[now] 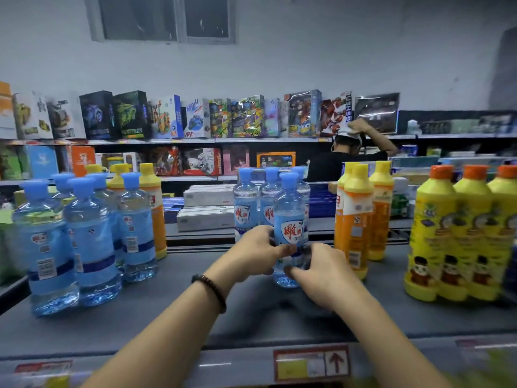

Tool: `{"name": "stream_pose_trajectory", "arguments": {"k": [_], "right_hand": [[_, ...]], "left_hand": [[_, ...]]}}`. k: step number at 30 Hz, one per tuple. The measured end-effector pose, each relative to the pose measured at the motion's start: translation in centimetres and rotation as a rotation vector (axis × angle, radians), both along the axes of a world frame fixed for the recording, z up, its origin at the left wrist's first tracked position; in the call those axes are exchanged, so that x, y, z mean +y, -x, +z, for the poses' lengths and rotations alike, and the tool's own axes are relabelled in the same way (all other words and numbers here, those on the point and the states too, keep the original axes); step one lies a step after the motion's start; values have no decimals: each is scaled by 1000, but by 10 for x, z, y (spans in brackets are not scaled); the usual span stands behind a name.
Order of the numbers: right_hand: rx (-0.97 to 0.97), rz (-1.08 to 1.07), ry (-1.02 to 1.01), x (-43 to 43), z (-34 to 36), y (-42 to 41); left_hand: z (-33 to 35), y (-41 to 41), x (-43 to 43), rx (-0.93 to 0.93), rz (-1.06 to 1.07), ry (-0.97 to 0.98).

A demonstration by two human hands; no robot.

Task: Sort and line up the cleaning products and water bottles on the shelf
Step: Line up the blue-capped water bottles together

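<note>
1. Water bottle (288, 228) stands upright mid-shelf (167, 317), in front of three other water bottles (246, 208). The left hand (251, 253) and right hand (324, 273) both grip its lower half.
2. Left water cluster (89, 233) — five.
3. Orange detergent bottles — three left (152, 208), three right (355, 219).
4. Yellow bottles (436, 233), far right: three.

Pale grey wall (307, 51), dark window (165, 18) high above fingers (279, 250); toy-box shelves (195, 140) far beyond them; dim light.

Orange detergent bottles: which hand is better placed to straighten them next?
Right, probably. The right hand grips the water bottle on the side facing the orange detergent bottles; the left hand is across that bottle and would have to cross over.
</note>
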State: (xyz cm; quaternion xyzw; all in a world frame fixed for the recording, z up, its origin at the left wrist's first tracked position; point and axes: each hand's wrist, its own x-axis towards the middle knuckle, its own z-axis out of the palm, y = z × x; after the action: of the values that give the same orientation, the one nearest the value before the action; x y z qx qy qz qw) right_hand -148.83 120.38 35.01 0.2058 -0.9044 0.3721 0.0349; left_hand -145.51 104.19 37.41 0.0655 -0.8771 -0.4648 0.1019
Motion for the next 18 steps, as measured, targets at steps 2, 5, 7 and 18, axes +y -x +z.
{"name": "stream_pose_trajectory", "arguments": {"k": [2, 5, 7, 18], "right_hand": [[-9, 2, 42, 7, -1, 1], [-10, 21, 35, 15, -2, 6], [-22, 33, 31, 18, -3, 10], [-61, 50, 85, 21, -12, 24]], "left_hand": [[-1, 14, 5, 12, 0, 39], [-2, 32, 10, 15, -10, 30], [-3, 43, 12, 9, -8, 48], [-6, 71, 24, 55, 60, 204]]}}
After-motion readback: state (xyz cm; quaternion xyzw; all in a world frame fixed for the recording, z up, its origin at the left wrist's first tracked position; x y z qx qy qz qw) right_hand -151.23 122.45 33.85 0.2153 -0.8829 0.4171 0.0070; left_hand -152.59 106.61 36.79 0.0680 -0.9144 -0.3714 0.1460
